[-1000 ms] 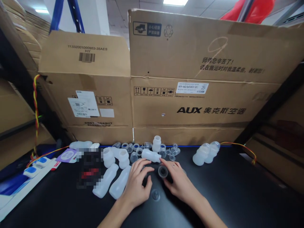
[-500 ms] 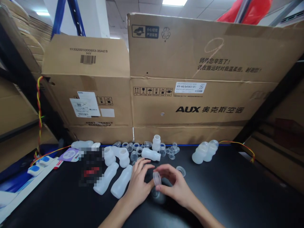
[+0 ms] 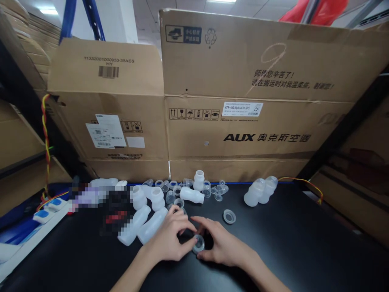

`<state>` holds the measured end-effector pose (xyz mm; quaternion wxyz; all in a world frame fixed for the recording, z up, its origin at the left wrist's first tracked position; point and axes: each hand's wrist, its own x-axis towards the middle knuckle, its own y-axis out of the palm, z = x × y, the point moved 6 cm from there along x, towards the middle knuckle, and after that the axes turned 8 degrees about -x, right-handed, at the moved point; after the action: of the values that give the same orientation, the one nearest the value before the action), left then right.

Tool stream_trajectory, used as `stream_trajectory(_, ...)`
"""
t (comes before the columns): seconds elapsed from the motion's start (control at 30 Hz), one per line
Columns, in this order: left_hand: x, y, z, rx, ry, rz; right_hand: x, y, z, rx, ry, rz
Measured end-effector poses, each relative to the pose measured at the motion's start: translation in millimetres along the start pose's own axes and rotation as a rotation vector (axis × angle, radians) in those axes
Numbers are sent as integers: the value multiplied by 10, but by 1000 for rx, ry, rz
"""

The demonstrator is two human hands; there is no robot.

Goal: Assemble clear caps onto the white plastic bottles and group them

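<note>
Clear ring between left hand, right hand.
My fingers half-curl round it, can't tell grip; best kept level.

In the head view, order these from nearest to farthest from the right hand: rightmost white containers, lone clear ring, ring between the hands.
1. Ring between the hands: just left of the right hand.
2. Lone clear ring: beyond the hand.
3. White containers: back right.
</note>
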<state>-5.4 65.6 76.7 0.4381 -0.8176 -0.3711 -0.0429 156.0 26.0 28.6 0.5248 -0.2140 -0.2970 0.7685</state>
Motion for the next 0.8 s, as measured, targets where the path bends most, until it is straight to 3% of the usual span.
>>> stream_trajectory(0.3,34,184,-73,109,-53,85,15,-16,55,46,-54,3)
stream_trajectory(0.43,21,200,-146,132,-5,103,45,0,35,126,-98,-40)
stream_trajectory(0.7,59,42,-67,99,24,-53,42,25,-11,-26,-26,-34)
stream_trajectory(0.8,62,44,-89,96,25,-49,48,36,13,-44,-41,-26)
